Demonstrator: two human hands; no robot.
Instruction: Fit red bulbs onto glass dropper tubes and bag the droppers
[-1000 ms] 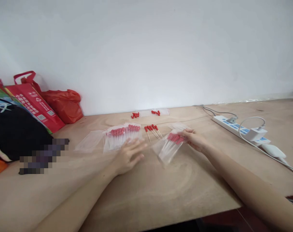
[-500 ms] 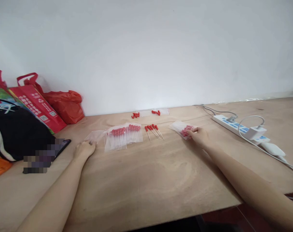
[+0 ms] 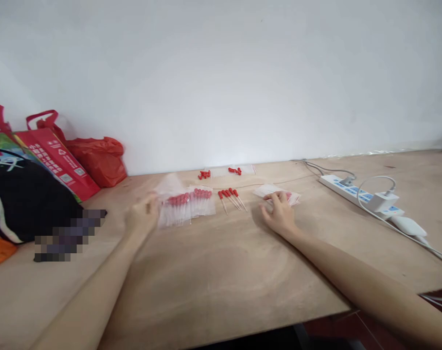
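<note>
My left hand (image 3: 143, 212), smeared by motion, grips a clear plastic bag (image 3: 171, 184) raised over the left group of bagged droppers. These clear bags of red-bulbed droppers (image 3: 179, 200) lie overlapping, bulbs to the back. To their right, several loose droppers (image 3: 236, 197) with red bulbs and thin pale stems lie side by side. My right hand (image 3: 278, 211) rests at another bag of droppers (image 3: 265, 189), fingers apart and lightly bent over its near edge. The hand covers part of that bag.
Loose red bulbs (image 3: 204, 174) lie near the wall beside a flat clear bag (image 3: 218, 171). A white power strip (image 3: 346, 188) with plugs and cables stands at the right. Shopping bags (image 3: 56, 160), a black bag (image 3: 31, 199) and a blurred-out phone (image 3: 69, 238) occupy the left.
My left hand has lifted the clear plastic bag and moved right with it. My right hand has let the bagged droppers down on the table and shifted slightly left.
</note>
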